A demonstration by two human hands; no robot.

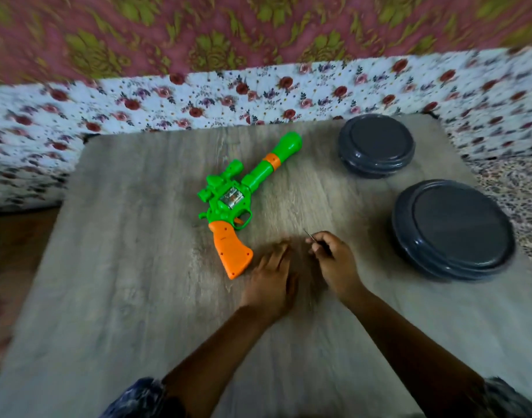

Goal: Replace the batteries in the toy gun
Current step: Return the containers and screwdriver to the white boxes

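A green toy gun with an orange grip lies flat on the wooden table, barrel pointing to the far right. Its orange grip ends just left of my hands. My left hand rests palm down on the table, fingers apart, close to the grip's end and holding nothing. My right hand is closed around a thin screwdriver, whose metal tip sticks out past my fingers toward the gun. The image is blurred, so small details on the gun are unclear.
Two dark grey round lidded containers stand on the right: one at the back, a larger one nearer. A floral white cloth and a red-green patterned fabric lie beyond the table's far edge.
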